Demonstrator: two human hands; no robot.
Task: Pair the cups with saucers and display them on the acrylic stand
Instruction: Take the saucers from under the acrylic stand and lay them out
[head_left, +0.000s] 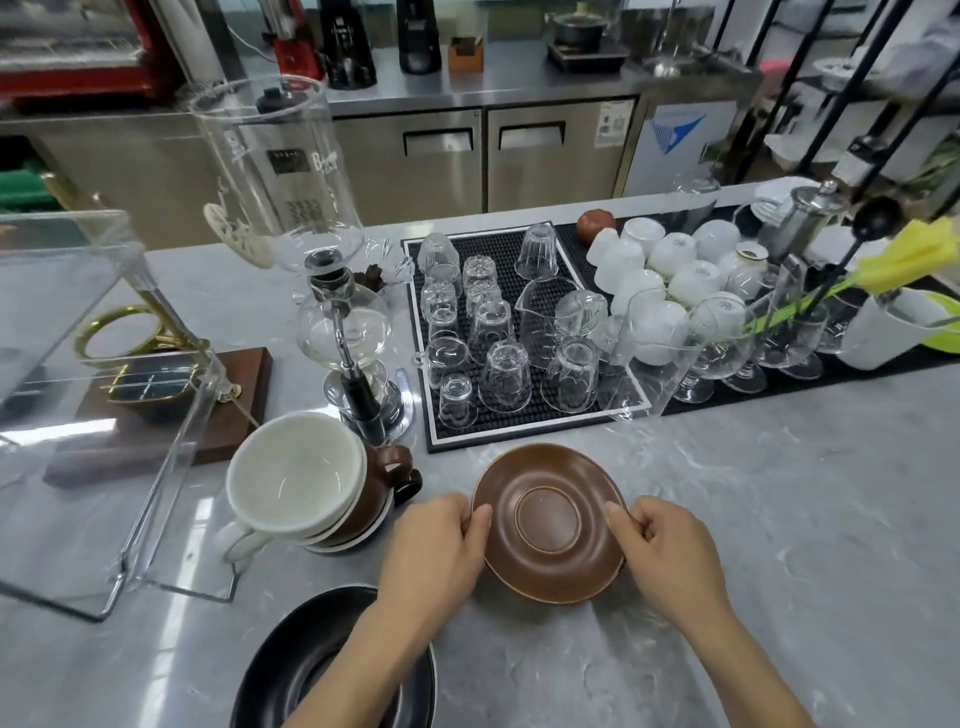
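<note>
A brown saucer (548, 522) lies on the grey counter in front of me, held at both rims. My left hand (434, 545) grips its left edge and my right hand (670, 551) grips its right edge. To the left stands a stack of cups: a white cup (293, 475) on top, nested in a brown cup (382, 483), with a black handle (410, 488) showing behind. A black saucer (291, 670) sits near the front edge, partly under my left forearm. The clear acrylic stand (98, 395) rises at the far left.
A black rubber mat (519, 431) holds several upturned glasses behind the saucer. A glass siphon brewer (343, 332) stands beside the cups. White cups (665, 260) and stemmed glasses crowd the right rear. A wooden base (228, 410) sits behind the stand.
</note>
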